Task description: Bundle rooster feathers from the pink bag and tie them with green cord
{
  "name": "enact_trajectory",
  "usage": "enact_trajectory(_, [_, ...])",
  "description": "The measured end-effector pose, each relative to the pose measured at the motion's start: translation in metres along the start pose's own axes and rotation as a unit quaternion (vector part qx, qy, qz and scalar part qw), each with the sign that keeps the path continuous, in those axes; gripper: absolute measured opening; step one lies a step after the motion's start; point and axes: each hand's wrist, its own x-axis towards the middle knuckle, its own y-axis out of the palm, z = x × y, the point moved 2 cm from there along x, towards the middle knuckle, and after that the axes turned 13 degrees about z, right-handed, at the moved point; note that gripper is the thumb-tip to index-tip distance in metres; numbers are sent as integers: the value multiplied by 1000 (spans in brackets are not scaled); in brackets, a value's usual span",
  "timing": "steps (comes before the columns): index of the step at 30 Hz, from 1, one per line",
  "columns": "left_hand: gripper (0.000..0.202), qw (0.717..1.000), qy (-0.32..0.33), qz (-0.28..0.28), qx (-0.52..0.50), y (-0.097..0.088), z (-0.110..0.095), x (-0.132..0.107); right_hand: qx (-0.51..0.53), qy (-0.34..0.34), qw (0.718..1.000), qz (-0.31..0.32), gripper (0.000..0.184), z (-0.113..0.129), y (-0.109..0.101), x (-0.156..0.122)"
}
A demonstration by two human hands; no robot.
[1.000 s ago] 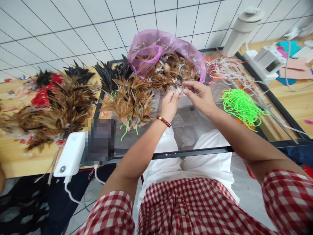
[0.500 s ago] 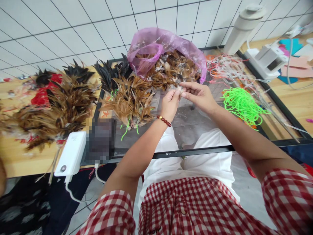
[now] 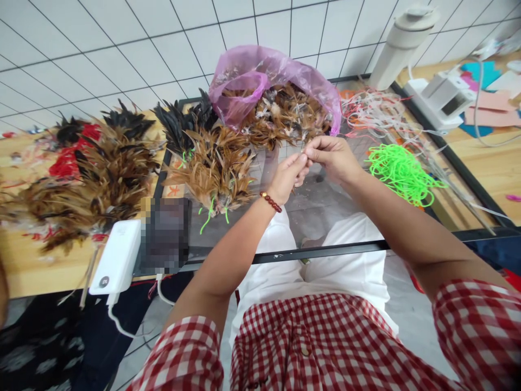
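My left hand (image 3: 288, 175), with a red-brown bead bracelet (image 3: 271, 201) at the wrist, is closed in a pinch. Its fingertips meet those of my right hand (image 3: 332, 158), also pinched. Whatever is between the fingers is too small and hidden to name. Just beyond them, brown feathers (image 3: 295, 111) spill from a translucent purple plastic bag (image 3: 280, 60). To the left lies a bunch of brown feathers (image 3: 220, 165) tied with bright green cord, its cord ends loose toward me. Black feathers (image 3: 187, 122) stick out behind that bunch.
A green cord pile (image 3: 401, 174) and tangled whitish-red strands (image 3: 372, 111) lie right. A bottle (image 3: 401, 49) and a white plug block (image 3: 442, 100) stand behind. Leftward are more feather bunches (image 3: 118, 168), a power bank (image 3: 116, 258) and a pixelated dark object (image 3: 165, 236). A black frame (image 3: 325, 251) edges the glass.
The whitish fluffy bit seen between my fingertips earlier no longer shows. My hands have turned slightly and shifted a little right, still fingertip to fingertip.
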Motion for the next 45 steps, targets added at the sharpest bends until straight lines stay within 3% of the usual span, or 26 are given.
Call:
enact_trajectory(3, [39,999,4,-45,1,-5,1,2,-62,23,998,-22,49,-5,-13,2])
enact_trajectory(6, [41,994,35,-103,-17,-14,-2,4,-204,23,976,-74,35,-15,-37,3])
enact_trajectory(9, [43,987,56,-145,-44,-22,-5,5,-387,18,919,-67,24,-27,-52,5])
enact_trajectory(12, [45,982,57,-165,-71,-23,-6,5,-521,4,853,-25,29,-36,-49,11])
enact_trajectory(16, [46,980,56,-165,-99,-19,-5,4,-631,12,774,50,37,-33,-34,26])
enact_trajectory(19, [46,979,58,-158,-116,-17,-6,4,-660,17,745,99,32,-25,-27,33])
enact_trajectory(21, [46,978,58,-157,-125,-16,-7,3,-644,13,759,90,26,-19,-24,32])
enact_trajectory(22, [46,978,58,-156,-128,-16,-8,3,-621,10,781,70,22,-16,-22,30])
enact_trajectory(24, [45,977,60,-155,-132,-16,-9,2,-522,6,853,13,16,-11,-20,23])
enact_trajectory(26, [42,977,65,-157,-132,-16,-9,2,-359,12,933,-29,14,-9,-17,16])
enact_trajectory(27, [41,976,68,-161,-130,-17,-8,2,-269,18,962,-35,15,-8,-15,14])
enact_trajectory(29, [38,975,77,-172,-117,-18,-5,3,-122,31,992,-22,21,-8,-9,11])
enact_trajectory(33, [35,975,106,-183,-73,-19,1,7,-13,21,1000,-3,29,-4,3,8])
enact_trajectory(45, [36,992,86,-93,21,-7,2,4,-22,-58,997,-51,34,-3,9,9])
